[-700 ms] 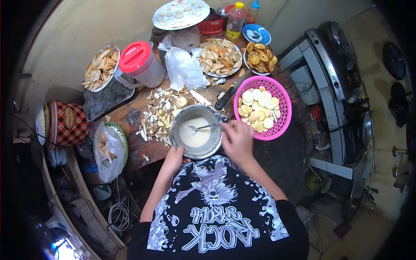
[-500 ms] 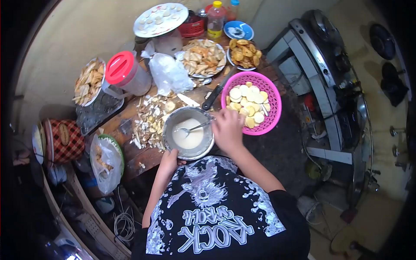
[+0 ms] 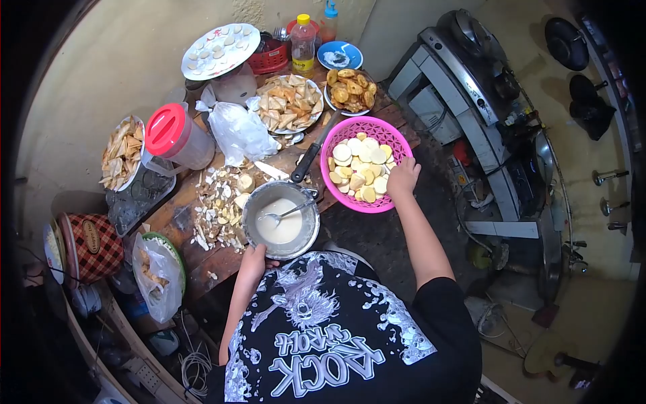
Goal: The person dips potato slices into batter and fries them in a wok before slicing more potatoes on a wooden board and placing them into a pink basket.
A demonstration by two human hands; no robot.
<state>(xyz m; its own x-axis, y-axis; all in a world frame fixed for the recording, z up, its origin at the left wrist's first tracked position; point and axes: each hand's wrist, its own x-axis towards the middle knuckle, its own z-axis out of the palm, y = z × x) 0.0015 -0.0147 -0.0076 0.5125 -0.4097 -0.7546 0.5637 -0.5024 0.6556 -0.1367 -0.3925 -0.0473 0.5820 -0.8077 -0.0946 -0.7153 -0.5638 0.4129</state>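
My left hand [image 3: 253, 263] grips the near rim of a grey metal pot [image 3: 311, 225] at the table's front edge. Pale, runny batter [image 3: 282, 231] lies in the pot, and a metal spoon [image 3: 296, 209] leans in it, its handle on the right rim. My right hand [image 3: 404, 177] has its fingers over the right rim of a pink plastic basket [image 3: 387, 133]; its thumb is hidden. Round, pale yellow slices [image 3: 363, 161] fill the basket's bottom. Between pot and basket lies a black-handled knife [image 3: 306, 161], its blade pointing away from me.
Peelings [image 3: 219, 212] cover the wooden table [image 3: 176, 219] left of the pot. Behind stand a red-lidded jug [image 3: 176, 138], a plastic bag [image 3: 239, 131], folded pastries [image 3: 289, 102] and fried pieces [image 3: 350, 89] on plates. A stove [image 3: 464, 74] stands at the right.
My right hand has moved right, from beside the pot's rim to the far right rim of the basket. My left hand stays on the pot. The whole view has shifted slightly.
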